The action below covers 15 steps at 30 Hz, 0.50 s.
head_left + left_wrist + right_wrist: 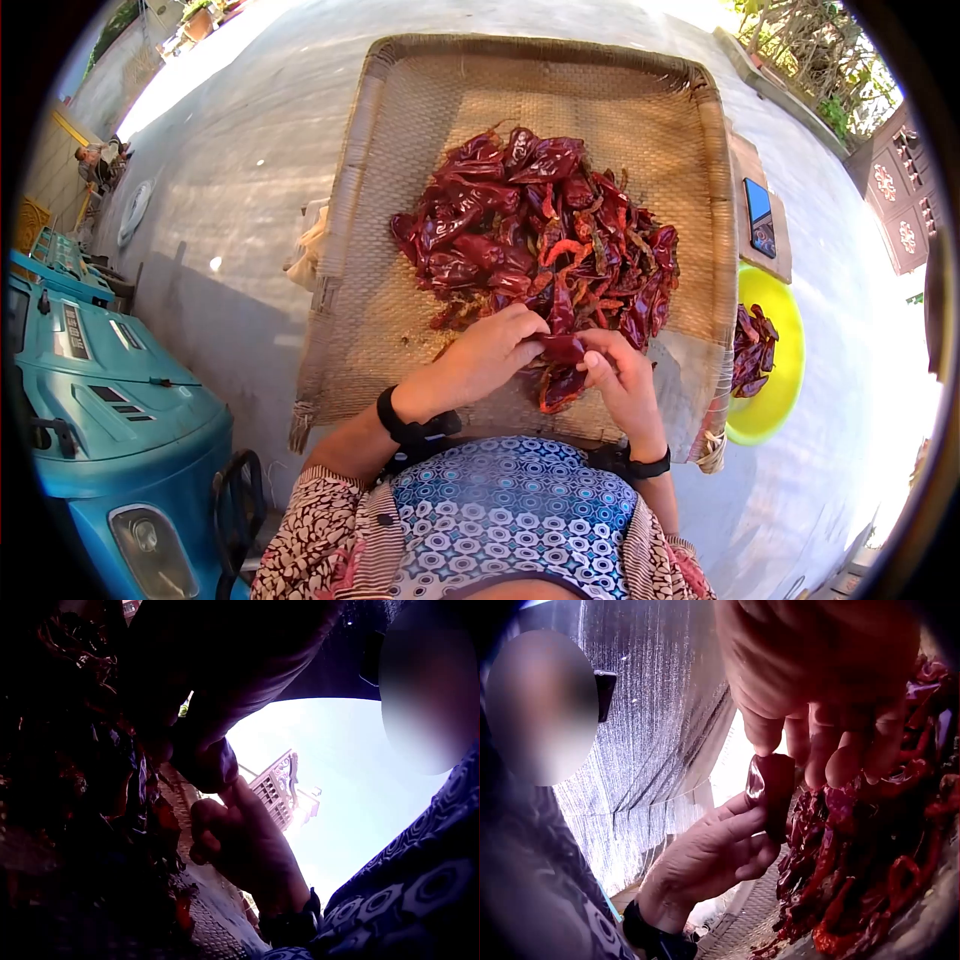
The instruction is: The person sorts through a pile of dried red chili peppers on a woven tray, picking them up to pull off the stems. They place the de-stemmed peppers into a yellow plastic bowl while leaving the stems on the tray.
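Both hands hold one dark red dried pepper [562, 349] over the near part of a woven tray [400, 90]. In the head view the left hand [482, 358] pinches its left end, and the right hand [622, 385] grips the other end with thumb and fingers. From the right wrist view, the pepper [772, 791] spans between the left hand's fingers [705, 855] and the right hand [821, 682] above. A heap of red peppers [480, 215] lies just beyond the hands. The left wrist view is dark, with the right hand [251, 847] against the sky.
Right of the tray, a yellow-green basin [782, 350] holds more dried peppers [752, 352]. A phone [760, 218] lies on a board above it. At the left stand a teal vehicle [130, 400] and a dark metal frame [238, 510]. Another person [102, 163] is far left.
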Tool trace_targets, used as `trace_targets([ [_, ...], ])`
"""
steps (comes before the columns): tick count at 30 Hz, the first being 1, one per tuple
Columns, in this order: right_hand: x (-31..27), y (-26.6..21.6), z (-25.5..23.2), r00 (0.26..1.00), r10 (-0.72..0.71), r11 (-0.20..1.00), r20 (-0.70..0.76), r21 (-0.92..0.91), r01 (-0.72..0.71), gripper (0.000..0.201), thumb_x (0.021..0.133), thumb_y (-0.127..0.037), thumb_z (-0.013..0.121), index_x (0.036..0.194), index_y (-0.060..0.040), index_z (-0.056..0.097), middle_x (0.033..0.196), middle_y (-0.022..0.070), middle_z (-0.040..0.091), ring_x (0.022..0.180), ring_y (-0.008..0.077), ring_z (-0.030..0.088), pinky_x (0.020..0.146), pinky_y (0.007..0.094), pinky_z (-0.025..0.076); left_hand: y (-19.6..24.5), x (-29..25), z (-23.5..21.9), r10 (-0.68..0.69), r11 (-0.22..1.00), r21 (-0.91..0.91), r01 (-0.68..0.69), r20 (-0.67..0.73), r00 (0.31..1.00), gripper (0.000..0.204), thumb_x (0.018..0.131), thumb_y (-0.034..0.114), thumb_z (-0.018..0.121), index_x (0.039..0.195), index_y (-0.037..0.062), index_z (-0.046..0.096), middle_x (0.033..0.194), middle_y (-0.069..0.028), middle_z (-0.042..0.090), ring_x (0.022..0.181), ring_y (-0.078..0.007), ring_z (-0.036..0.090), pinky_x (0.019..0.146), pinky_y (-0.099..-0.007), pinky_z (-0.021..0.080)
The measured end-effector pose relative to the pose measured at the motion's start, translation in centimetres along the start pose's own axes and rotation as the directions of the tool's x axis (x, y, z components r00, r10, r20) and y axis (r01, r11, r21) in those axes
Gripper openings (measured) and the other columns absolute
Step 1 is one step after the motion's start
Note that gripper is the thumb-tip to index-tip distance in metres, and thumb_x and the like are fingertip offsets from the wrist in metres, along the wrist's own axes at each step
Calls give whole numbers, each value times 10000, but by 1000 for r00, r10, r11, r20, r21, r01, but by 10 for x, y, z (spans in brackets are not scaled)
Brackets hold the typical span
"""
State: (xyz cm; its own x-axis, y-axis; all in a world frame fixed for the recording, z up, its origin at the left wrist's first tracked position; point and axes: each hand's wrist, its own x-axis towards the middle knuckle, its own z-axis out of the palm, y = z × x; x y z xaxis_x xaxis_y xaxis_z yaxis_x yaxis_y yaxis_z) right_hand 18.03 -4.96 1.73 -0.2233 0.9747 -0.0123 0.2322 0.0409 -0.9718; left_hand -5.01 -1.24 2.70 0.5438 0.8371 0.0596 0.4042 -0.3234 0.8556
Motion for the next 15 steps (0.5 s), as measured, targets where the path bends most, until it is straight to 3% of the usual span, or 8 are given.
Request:
trace_targets([
  [2, -4, 9, 1, 995, 87, 992, 42, 89, -90, 346, 970, -187, 591, 1254, -2, 521, 878, 31, 623, 721, 75, 569, 645, 213, 472, -2, -2, 3, -16, 995, -95, 18, 31, 999, 141, 902, 72, 630, 1040, 48, 625, 980, -100, 594, 882, -228, 609, 775, -326, 489],
  [5, -7, 5, 2, 995, 96, 971, 32, 219, -101, 312, 975, -188, 585, 1218, 3, 545, 858, 34, 626, 700, 75, 570, 645, 213, 469, -4, -2, 4, 4, 987, -163, 10, 84, 996, 144, 927, 103, 616, 1055, 38, 627, 960, -97, 603, 885, -212, 609, 776, -320, 485],
  [8, -10, 3, 4, 997, 70, 973, 30, 219, -75, 241, 983, -161, 563, 1160, 3, 571, 846, 34, 629, 686, 73, 573, 644, 212, 467, -4, -1, 8, -53, 991, -121, 65, 97, 994, 179, 938, 124, 609, 1086, 24, 627, 932, -95, 611, 888, -215, 606, 779, -326, 486],
  [11, -10, 5, 1, 991, 121, 970, 55, 206, -130, 202, 961, -123, 600, 1122, -2, 581, 861, -3, 618, 716, 54, 555, 636, 210, 460, -13, -2, 9, 89, 993, -92, -77, 134, 987, 206, 929, 112, 625, 1113, 21, 628, 981, -81, 596, 859, -166, 603, 746, -302, 487],
  [14, -12, 8, -10, 987, 159, 969, 12, 190, -158, 210, 959, -120, 605, 1136, -14, 564, 867, -5, 625, 708, 55, 558, 635, 210, 460, 2, -5, 0, -77, 941, -331, 73, 1, 997, 221, 904, 119, 640, 1109, 40, 623, 1019, -92, 578, 750, -169, 596, 696, -300, 485],
  [15, -12, 10, -16, 986, 146, 962, -86, 244, -121, 215, 964, -139, 600, 1139, -20, 563, 865, 0, 627, 694, 60, 557, 633, 215, 463, -5, -3, -6, -11, 978, -208, -18, -136, 991, 252, 902, 110, 653, 1147, 57, 628, 1060, -59, 553, 727, -100, 565, 664, -256, 475],
])
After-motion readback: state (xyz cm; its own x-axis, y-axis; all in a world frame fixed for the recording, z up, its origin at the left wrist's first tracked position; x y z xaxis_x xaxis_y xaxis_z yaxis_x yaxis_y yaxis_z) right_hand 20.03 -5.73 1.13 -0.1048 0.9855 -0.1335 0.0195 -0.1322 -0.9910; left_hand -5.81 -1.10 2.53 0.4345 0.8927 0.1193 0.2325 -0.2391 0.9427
